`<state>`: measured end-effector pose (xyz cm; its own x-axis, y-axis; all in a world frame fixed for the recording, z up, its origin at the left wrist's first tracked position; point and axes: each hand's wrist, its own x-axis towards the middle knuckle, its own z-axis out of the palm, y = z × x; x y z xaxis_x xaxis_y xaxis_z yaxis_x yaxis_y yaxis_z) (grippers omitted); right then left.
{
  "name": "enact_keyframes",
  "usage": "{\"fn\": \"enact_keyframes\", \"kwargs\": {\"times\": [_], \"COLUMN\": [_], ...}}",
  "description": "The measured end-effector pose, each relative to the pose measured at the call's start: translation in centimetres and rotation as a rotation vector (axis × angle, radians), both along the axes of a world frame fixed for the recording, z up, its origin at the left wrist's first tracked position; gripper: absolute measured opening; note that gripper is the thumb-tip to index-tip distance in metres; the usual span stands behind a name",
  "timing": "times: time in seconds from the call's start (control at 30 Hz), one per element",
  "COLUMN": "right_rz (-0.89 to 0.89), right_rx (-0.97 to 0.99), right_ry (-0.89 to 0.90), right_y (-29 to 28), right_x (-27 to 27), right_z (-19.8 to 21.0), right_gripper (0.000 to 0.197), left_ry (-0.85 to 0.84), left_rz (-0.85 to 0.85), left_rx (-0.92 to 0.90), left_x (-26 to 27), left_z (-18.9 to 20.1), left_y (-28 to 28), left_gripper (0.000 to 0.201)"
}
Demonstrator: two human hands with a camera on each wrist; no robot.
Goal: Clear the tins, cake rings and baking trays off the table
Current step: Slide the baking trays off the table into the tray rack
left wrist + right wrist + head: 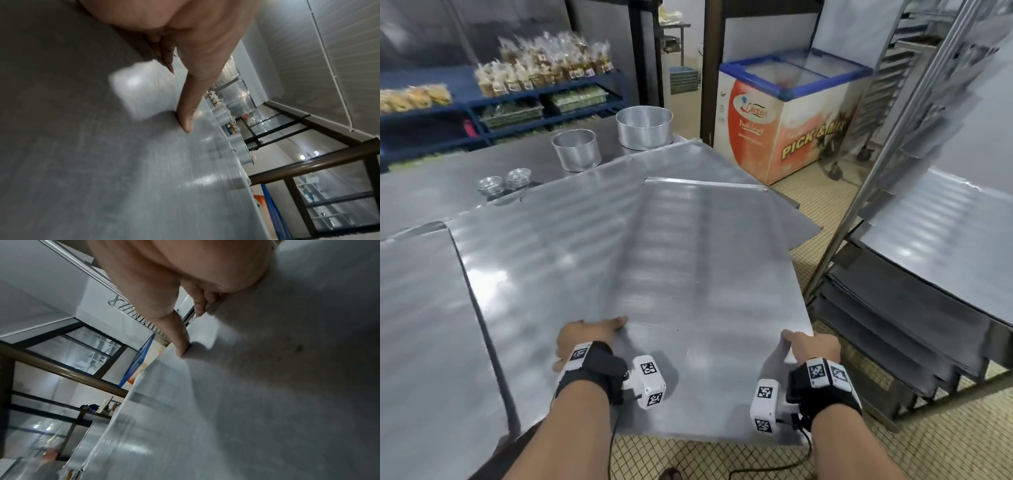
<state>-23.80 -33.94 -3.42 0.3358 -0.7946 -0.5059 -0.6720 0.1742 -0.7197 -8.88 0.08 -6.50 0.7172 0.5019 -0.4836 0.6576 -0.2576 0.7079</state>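
The big flat grey metal baking tray (688, 274) is gripped at its near edge, half off the steel table (431, 192), with more trays fanned underneath. It's pinched by the left hand (582, 337) and right hand (813, 346), thumbs on top, fingers curled under. Risk-wise: the far end could easily be clipped on the tray rack (893, 325), or the round aluminium cake tins (577, 149) knocked, if it's swung carelessly.

Silver baking tray (688, 260), blue-rimmed orange-white freezer (787, 113).
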Motion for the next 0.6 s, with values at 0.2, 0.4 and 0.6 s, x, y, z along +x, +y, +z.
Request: {"fn": "enact_keyframes", "kwargs": {"times": [0.2,0.4,0.6], "right_rz": [0.108,0.268,0.39], "right_rx": [-0.039,-0.055,-0.027], "right_ry": [-0.05,-0.11,-0.122], "right_y": [1.2,4.3,8.2], "right_x": [-1.6,-2.4,-2.8], "right_z": [2.0,3.1,2.9], "right_gripper": [0.029,0.032,0.018], "left_ry": [-0.042,-0.072,-0.094], "left_rz": [0.1,0.238,0.352], "left_rx": [0.015,0.039,0.041], "left_x": [-5.6,-11.4,-17.2], "left_z": [1.5,1.9,3.5], "left_y": [2.9,7.8,11.9], "left_gripper": [0.093,0.092,0.074]}}
